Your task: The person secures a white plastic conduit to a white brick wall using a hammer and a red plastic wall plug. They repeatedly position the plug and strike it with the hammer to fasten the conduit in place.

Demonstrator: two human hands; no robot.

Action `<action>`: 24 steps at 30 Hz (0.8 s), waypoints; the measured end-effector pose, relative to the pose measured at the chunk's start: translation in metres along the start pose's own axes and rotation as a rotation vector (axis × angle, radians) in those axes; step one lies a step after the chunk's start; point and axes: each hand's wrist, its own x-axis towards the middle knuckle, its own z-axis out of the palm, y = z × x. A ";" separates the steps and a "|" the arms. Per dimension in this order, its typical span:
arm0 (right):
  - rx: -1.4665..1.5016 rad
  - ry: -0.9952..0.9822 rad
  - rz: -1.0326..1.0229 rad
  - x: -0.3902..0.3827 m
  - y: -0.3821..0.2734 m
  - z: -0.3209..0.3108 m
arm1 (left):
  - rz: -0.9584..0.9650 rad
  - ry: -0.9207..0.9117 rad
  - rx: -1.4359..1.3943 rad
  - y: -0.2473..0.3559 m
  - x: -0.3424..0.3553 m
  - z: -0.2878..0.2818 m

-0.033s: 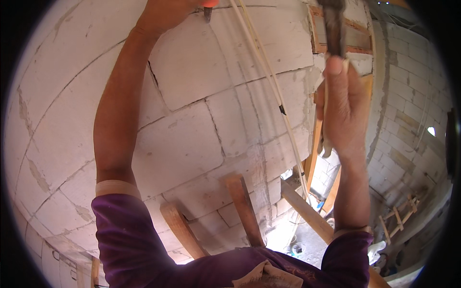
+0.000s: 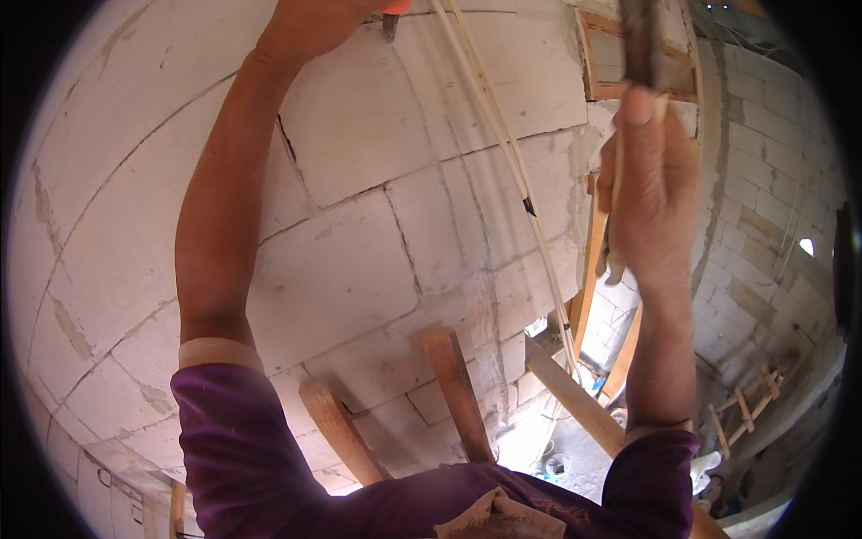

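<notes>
At the top edge, my left hand (image 2: 314,29) is closed round a chisel (image 2: 390,29) with an orange-red part by the fingers. Its dark tip rests at or close to the pale block wall (image 2: 350,251); the rest of it and most of the fingers lie out of the picture. On the right, my raised right hand (image 2: 655,193) grips a hammer (image 2: 640,45), thumb along the handle. The dark upper part is smeared by motion and cut off by the top edge. The pale handle end sticks out below the palm.
Two thin pale cables (image 2: 503,135), bound with black tape, run down the wall between my arms. Two wooden uprights (image 2: 458,391) stand against the wall below. A slanting wooden beam (image 2: 575,395) and a wooden-framed opening (image 2: 588,54) are at right. A bucket (image 2: 557,465) sits far below.
My right hand and the hammer have shifted slightly up and to the right. The left hand and the chisel hold almost the same place.
</notes>
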 end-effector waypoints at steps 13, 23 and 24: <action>0.263 -0.299 -0.097 0.050 -0.037 -0.025 | 0.092 0.010 0.263 0.013 -0.001 0.015; 0.024 0.068 -0.094 0.037 -0.007 0.021 | 0.107 0.002 0.297 0.010 -0.005 0.016; -0.043 0.015 -0.036 0.037 -0.005 0.023 | 0.133 -0.011 0.234 0.011 -0.003 0.013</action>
